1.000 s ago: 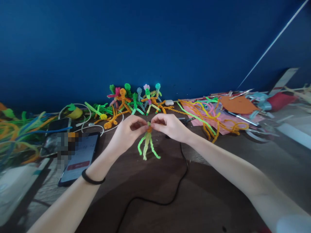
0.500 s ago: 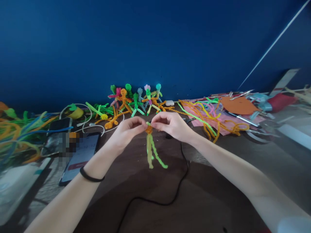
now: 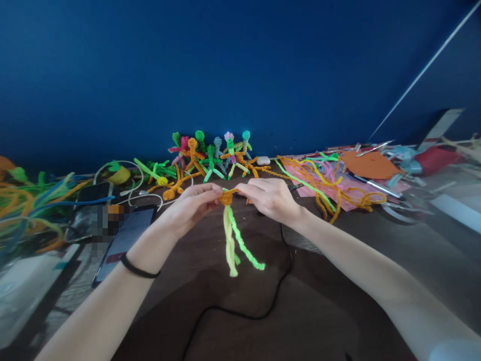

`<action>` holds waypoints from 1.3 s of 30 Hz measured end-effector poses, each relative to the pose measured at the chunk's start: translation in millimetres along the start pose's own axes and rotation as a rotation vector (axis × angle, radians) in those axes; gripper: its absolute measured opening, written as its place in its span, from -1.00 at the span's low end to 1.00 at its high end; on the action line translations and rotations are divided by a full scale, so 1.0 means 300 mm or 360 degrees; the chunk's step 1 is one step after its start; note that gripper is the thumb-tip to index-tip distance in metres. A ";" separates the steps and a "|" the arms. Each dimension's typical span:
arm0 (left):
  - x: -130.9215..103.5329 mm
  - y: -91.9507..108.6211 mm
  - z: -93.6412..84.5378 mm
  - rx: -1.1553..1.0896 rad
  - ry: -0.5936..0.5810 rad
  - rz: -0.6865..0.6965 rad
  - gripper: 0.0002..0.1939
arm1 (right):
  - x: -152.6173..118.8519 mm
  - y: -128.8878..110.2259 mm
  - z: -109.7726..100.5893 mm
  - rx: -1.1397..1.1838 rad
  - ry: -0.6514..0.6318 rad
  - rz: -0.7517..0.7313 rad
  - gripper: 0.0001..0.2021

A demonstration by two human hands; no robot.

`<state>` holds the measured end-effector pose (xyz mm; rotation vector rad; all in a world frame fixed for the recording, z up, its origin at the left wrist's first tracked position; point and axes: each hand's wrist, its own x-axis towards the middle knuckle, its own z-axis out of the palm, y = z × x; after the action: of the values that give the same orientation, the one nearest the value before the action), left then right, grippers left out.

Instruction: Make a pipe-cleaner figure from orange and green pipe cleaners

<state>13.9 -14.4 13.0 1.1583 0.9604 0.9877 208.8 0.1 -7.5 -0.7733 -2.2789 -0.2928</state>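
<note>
Above the middle of the dark table, my left hand (image 3: pixel 193 205) pinches the top of a pipe-cleaner figure (image 3: pixel 230 235). Its upper part is an orange coil, and pale yellow and bright green strands hang below. My right hand (image 3: pixel 272 198) is closed with its fingertips on an orange pipe cleaner (image 3: pixel 233 191) that runs out of the coil to the right. The ends inside both hands are hidden by the fingers. Beyond my hands, several finished-looking pipe-cleaner figures (image 3: pixel 210 159) in green, orange, pink and blue stand against the wall.
Loose pipe cleaners (image 3: pixel 319 185) lie on pink paper at the right, near orange paper (image 3: pixel 370 164) and scissors (image 3: pixel 404 204). At the left are a phone (image 3: pixel 126 240), a white cable (image 3: pixel 141 175) and more pipe cleaners (image 3: pixel 26 210). A black cord (image 3: pixel 240 314) crosses the table.
My right hand has turned and moved slightly right, drawing the orange pipe cleaner out sideways from the coil. The figure has come a little nearer, its strands hanging lower.
</note>
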 end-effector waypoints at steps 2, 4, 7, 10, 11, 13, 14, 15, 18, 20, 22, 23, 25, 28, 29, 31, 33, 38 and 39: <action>-0.002 0.003 -0.006 0.0124 -0.0058 0.0055 -0.88 | 0.008 -0.002 -0.004 0.0332 -0.0080 0.0147 -0.72; -0.006 0.008 -0.009 0.0245 -0.0128 0.0144 -0.88 | 0.017 -0.003 -0.016 0.0775 -0.0207 0.0330 -0.76; -0.016 0.017 -0.006 0.0356 -0.0213 0.0290 -0.88 | 0.028 0.004 -0.042 0.1442 -0.0482 0.0595 -0.75; -0.028 0.029 0.002 0.0423 -0.0271 0.0399 -0.88 | 0.029 0.022 -0.059 0.2142 -0.0812 0.0739 -0.71; -0.032 0.033 0.004 0.0449 -0.0298 0.0425 -0.88 | 0.029 0.029 -0.063 0.2342 -0.0930 0.0774 -0.71; -0.039 0.040 0.007 0.0506 -0.0366 0.0457 -0.87 | 0.028 0.037 -0.067 0.2624 -0.1139 0.0837 -0.74; -0.041 0.043 0.007 0.0532 -0.0400 0.0467 -0.87 | 0.028 0.039 -0.069 0.2709 -0.1209 0.0867 -0.74; -0.041 0.044 0.006 0.0547 -0.0425 0.0475 -0.88 | 0.029 0.039 -0.070 0.2770 -0.1245 0.0890 -0.75; -0.037 0.040 -0.006 0.0514 -0.0454 0.0471 -0.88 | 0.033 0.037 -0.073 0.2795 -0.1227 0.0933 -0.77; -0.031 0.032 -0.019 0.0430 -0.0438 0.0465 -0.88 | 0.037 0.041 -0.069 0.2687 -0.1143 0.0993 -0.75; -0.024 0.023 -0.033 0.0340 -0.0424 0.0472 -0.88 | 0.039 0.052 -0.058 0.2431 -0.1021 0.1112 -0.71; -0.022 0.019 -0.039 0.0306 -0.0417 0.0474 -0.88 | 0.039 0.059 -0.050 0.2217 -0.0965 0.1182 -0.69; -0.018 0.013 -0.047 0.0249 -0.0405 0.0469 -0.87 | 0.034 0.073 -0.032 0.1584 -0.0901 0.1285 -0.66; -0.016 0.009 -0.052 0.0141 -0.0388 0.0421 -0.88 | 0.018 0.081 -0.004 0.0485 -0.0952 0.1231 -0.60; -0.016 0.008 -0.052 0.0088 -0.0389 0.0398 -0.88 | 0.011 0.080 0.004 0.0215 -0.0980 0.1203 -0.57; -0.015 0.005 -0.050 -0.0022 -0.0400 0.0347 -0.88 | -0.001 0.077 0.017 -0.0097 -0.1039 0.1161 -0.53; -0.013 0.000 -0.049 -0.0114 -0.0416 0.0310 -0.86 | -0.011 0.079 0.028 -0.0147 -0.1087 0.1157 -0.51; 0.000 -0.021 -0.055 -0.0272 -0.0444 0.0243 -0.83 | -0.029 0.116 0.052 0.0271 -0.0985 0.1287 -0.67; 0.003 -0.025 -0.057 -0.0298 -0.0441 0.0237 -0.82 | -0.030 0.124 0.055 0.0364 -0.0972 0.1313 -0.69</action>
<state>-1.1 -9.8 3.0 1.1835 0.5561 0.9819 227.5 32.5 -25.9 -1.7479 -2.2108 0.6518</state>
